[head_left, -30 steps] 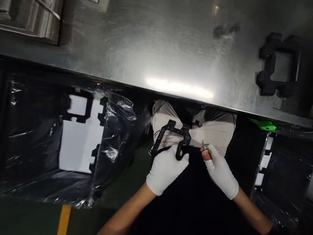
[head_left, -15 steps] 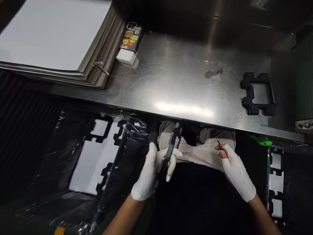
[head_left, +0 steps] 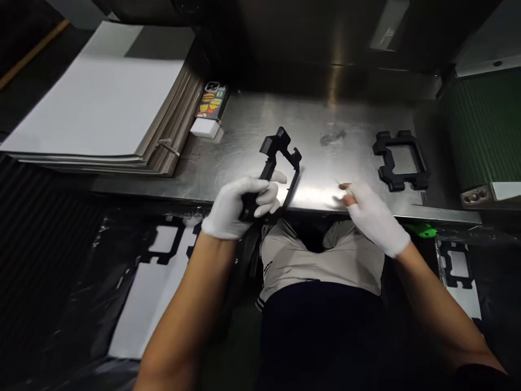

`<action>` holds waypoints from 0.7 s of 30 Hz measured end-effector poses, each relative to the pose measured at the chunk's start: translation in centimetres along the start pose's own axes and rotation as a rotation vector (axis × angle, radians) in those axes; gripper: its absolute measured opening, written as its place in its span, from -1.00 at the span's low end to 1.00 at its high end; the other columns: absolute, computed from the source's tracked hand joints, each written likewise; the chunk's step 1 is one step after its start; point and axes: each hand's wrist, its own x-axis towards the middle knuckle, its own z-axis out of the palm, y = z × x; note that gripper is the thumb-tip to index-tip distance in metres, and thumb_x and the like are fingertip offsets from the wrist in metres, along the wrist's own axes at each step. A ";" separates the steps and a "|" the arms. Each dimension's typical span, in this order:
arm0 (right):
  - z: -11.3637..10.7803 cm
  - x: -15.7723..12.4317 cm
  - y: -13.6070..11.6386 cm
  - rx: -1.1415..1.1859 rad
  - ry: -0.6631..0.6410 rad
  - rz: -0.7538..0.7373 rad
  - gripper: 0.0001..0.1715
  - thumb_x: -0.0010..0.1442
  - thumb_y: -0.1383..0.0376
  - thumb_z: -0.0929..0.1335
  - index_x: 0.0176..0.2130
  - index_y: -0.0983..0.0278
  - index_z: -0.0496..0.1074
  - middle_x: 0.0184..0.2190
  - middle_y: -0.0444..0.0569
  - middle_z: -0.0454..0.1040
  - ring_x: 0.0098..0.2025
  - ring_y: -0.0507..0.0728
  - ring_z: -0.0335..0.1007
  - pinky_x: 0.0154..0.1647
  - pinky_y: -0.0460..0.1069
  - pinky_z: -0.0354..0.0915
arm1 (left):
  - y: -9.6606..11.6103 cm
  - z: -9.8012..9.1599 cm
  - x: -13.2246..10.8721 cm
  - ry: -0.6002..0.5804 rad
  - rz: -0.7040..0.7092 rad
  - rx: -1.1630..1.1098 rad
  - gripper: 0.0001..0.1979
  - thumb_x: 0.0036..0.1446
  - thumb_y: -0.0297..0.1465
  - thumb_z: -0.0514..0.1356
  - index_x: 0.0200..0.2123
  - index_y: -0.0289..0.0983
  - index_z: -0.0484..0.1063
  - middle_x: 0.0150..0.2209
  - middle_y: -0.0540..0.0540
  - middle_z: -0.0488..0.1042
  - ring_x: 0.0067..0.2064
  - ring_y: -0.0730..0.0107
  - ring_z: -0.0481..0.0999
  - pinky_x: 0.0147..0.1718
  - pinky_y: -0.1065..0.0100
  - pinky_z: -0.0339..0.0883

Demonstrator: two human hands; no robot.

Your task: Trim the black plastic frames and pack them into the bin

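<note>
Head camera looks down over a scratched steel workbench (head_left: 252, 157) at two white-gloved hands. Left hand (head_left: 238, 203) is clamped around the lower end of a black plastic frame (head_left: 280, 163), holding it tilted upright above the bench's near edge. Right hand (head_left: 372, 214) hovers just beside it over the same edge, with a bare fingertip showing through the glove; its fingers are blurred, so I cannot tell whether they are apart or pinched on anything.

A second black frame (head_left: 401, 160) lies flat on the bench, well to the right of both hands. At the far left sits a thick stack of white and grey sheets (head_left: 106, 108), with a phone in a cartoon case (head_left: 210, 102) and a small white block (head_left: 205, 128) just beside it. A green ribbed belt (head_left: 480, 130) stands at the right end. Below the bench, on either side of the person's lap, plastic-lined bins (head_left: 81, 271) hold more black frames on white sheets.
</note>
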 end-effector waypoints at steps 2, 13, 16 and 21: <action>1.0 3.1 -0.9 -0.160 -0.124 0.034 -0.65 0.62 0.17 0.16 -0.08 0.26 0.41 -0.09 0.05 0.58 -0.11 0.23 0.50 -0.13 0.08 0.30 | 0.4 0.0 2.7 -0.015 -0.047 -0.013 -0.69 0.01 -0.33 0.29 -0.21 -0.43 0.51 -0.60 0.12 0.07 -0.66 0.56 0.05 -0.52 0.34 0.08; 4.6 4.4 -4.6 -0.525 -0.272 -0.181 -0.44 0.67 0.16 0.08 0.40 0.24 0.38 0.04 0.13 0.48 -0.23 0.23 0.47 -0.38 0.09 0.28 | 0.4 2.5 3.0 -0.038 -0.124 0.187 -0.78 0.14 -0.27 0.23 -0.28 -0.32 0.34 -0.57 0.09 0.08 -0.62 0.53 0.09 -0.49 0.33 -0.05; 4.8 4.7 -4.4 -0.533 -0.260 -0.182 -0.43 0.67 0.17 0.06 0.41 0.23 0.38 0.00 0.15 0.49 -0.27 0.21 0.47 -0.43 0.06 0.24 | 0.4 2.7 3.1 -0.026 -0.130 0.184 -0.76 0.15 -0.25 0.24 -0.31 -0.30 0.31 -0.58 0.10 0.05 -0.63 0.55 0.06 -0.49 0.33 -0.05; 4.5 5.8 -4.0 -0.519 -0.223 -0.172 -0.49 0.66 0.17 0.12 0.32 0.22 0.45 -0.05 0.13 0.48 -0.32 0.19 0.43 -0.46 0.06 0.18 | 0.6 3.0 3.1 -0.034 -0.129 0.205 -0.74 0.15 -0.24 0.24 -0.35 -0.29 0.27 -0.59 0.08 0.05 -0.62 0.55 0.08 -0.51 0.34 -0.04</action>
